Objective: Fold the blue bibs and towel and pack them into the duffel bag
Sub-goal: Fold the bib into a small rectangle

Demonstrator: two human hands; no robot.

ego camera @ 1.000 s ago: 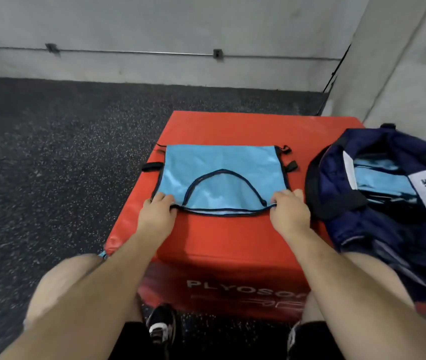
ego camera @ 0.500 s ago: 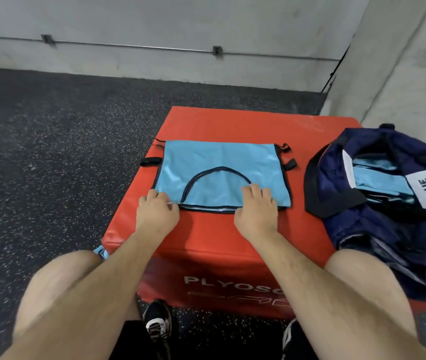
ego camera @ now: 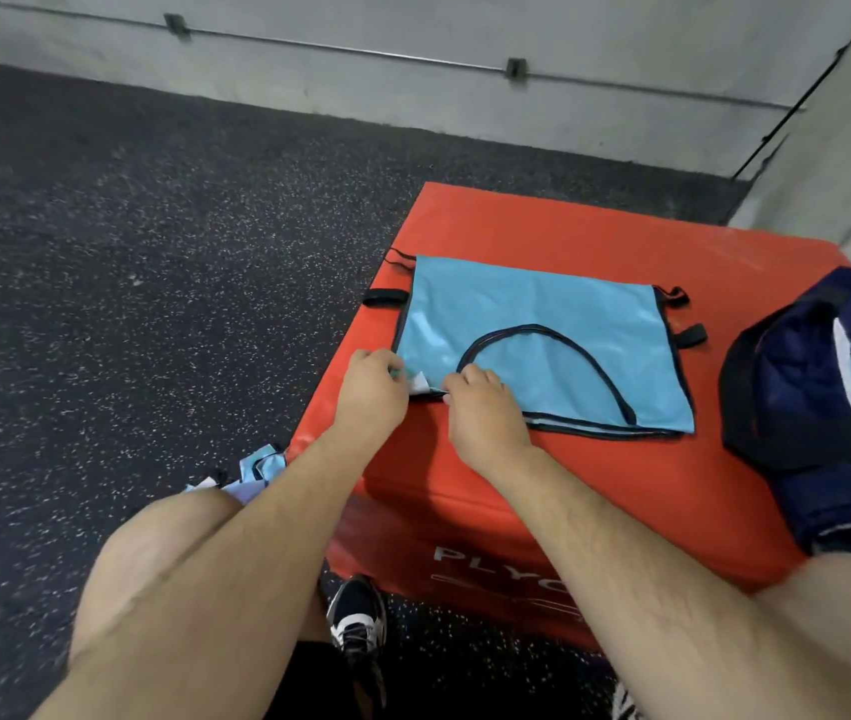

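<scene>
Change noted: my right grip (ego camera: 486,413) has travelled along the near hem of the bib (ego camera: 543,335), from its right corner to the corner held by my left grip (ego camera: 371,384). The two now sit just beside each other.

Left grip: fingers curled round the bib's corner, where a white tag (ego camera: 419,383) shows. Right grip: fingertips curled onto the hem immediately right of that. It appears to pinch the edge, though the thumb is hidden.

The bib lies flat on the red surface (ego camera: 569,226), spreading ahead and to the right of both grips. Its doubled hem suggests one fold is already made. The bag (ego camera: 802,407) stands open well to the right of my right grip, with blue fabric inside.

Assessment: smoothing looks finished, and the likely next step is carrying this corner rightward for a second fold. More blue cloth (ego camera: 257,465) lies on the floor, nearer me than the left grip, so the task is only partway.
</scene>
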